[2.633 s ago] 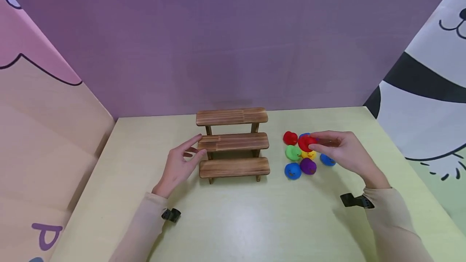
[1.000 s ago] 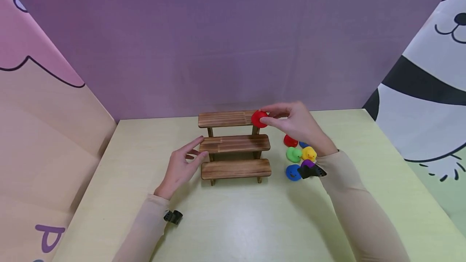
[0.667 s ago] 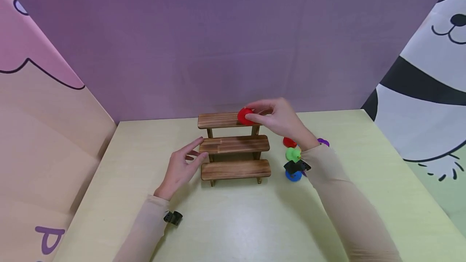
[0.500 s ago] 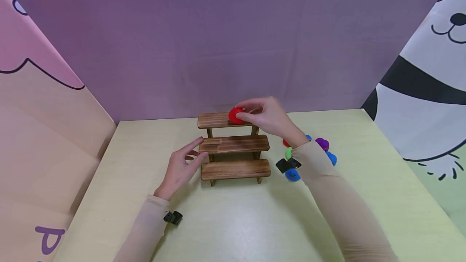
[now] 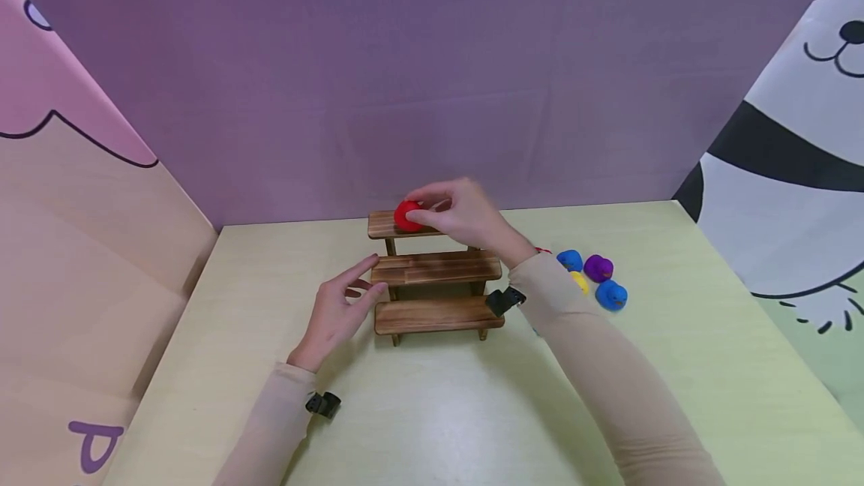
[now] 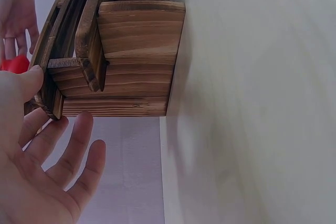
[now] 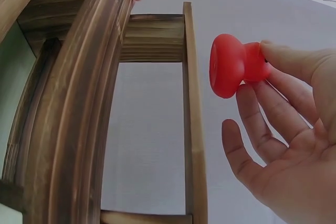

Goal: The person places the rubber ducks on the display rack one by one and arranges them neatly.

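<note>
On my feed, the right hand has carried its pinched red duck leftward above the top step, unplaced; the left hand pinches the stand.

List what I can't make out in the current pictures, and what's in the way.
Head view: the yellow duck is partly covered by the right sleeve; a red sliver beside it shows too little to identify.
Head view: the right hand hides the right end of the top shelf.
Left wrist view: the held red duck is cut off by the left edge.
</note>
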Action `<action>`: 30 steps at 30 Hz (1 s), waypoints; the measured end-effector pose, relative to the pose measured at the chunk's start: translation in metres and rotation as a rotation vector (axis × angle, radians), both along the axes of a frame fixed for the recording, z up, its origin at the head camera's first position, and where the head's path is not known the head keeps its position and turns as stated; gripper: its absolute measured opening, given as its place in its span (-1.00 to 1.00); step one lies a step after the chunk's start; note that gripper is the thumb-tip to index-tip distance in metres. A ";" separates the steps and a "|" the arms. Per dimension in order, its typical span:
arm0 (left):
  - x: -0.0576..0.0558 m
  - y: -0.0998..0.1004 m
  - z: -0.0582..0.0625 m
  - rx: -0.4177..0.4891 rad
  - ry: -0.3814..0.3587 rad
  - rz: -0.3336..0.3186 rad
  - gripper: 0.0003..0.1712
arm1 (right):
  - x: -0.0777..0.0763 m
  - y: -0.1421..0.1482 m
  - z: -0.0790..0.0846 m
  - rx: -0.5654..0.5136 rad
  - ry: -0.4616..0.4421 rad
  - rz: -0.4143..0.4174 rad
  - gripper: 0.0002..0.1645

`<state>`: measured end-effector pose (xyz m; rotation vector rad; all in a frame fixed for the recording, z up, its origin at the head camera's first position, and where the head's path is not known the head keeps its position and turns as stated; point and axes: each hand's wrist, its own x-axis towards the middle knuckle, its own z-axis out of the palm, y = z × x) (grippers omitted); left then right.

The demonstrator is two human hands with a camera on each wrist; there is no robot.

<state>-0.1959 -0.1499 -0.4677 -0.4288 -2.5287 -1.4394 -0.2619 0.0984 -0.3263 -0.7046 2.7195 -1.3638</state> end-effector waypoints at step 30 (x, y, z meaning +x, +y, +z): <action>-0.002 -0.004 0.000 0.003 -0.002 -0.017 -0.41 | -0.006 -0.007 -0.011 -0.051 -0.009 -0.015 -0.58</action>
